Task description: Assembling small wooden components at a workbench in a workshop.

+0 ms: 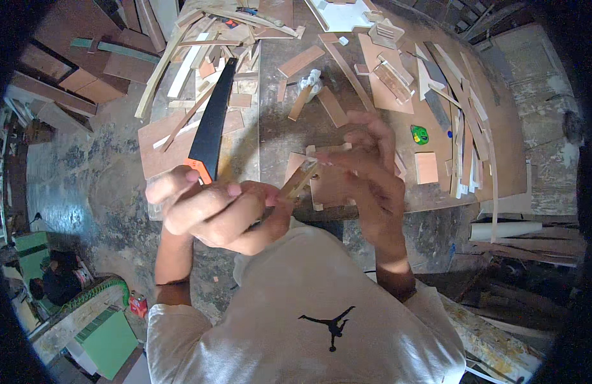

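Fingers (pixel 203 206) around tapered, black-bladed saw (pixel 214 121)

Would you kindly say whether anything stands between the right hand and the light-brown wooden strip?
Nothing visible does: the right hand seems to pinch the wooden strip. The orange and black handsaw is off left, seemingly in the left hand.

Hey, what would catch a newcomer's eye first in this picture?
Likely the long black-and-orange saw held upright in the left hand. Next, the small wooden strip between that hand and the right hand, then the bright green tape measure on the table to their right.
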The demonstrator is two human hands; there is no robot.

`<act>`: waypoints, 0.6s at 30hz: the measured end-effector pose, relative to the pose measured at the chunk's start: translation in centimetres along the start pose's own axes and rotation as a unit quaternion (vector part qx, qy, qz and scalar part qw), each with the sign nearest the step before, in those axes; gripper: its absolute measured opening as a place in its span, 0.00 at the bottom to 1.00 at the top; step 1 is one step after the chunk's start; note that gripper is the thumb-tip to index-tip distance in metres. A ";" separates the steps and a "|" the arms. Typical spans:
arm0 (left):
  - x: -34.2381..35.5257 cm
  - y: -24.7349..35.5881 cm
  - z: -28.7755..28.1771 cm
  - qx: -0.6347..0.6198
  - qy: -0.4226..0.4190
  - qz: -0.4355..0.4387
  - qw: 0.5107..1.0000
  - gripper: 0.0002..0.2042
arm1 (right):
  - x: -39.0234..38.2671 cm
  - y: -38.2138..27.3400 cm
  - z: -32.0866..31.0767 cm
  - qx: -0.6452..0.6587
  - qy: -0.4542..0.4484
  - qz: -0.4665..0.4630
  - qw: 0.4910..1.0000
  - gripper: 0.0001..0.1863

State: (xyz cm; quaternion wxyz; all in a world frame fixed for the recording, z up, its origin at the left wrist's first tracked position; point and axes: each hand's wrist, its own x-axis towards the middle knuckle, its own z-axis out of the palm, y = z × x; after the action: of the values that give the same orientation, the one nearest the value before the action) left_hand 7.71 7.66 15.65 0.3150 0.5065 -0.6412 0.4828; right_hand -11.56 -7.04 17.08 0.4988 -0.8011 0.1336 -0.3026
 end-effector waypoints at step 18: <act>0.2 -0.3 -0.4 0.080 -0.043 0.205 0.975 0.29 | -0.5 -2.2 0.2 -0.279 0.046 -0.092 0.955 0.24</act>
State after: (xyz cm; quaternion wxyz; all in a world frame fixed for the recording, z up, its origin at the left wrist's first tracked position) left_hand 7.88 7.93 16.02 0.1399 0.4082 -0.7039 0.5641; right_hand -12.01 -5.56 18.80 0.2194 -0.9022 0.1616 -0.3344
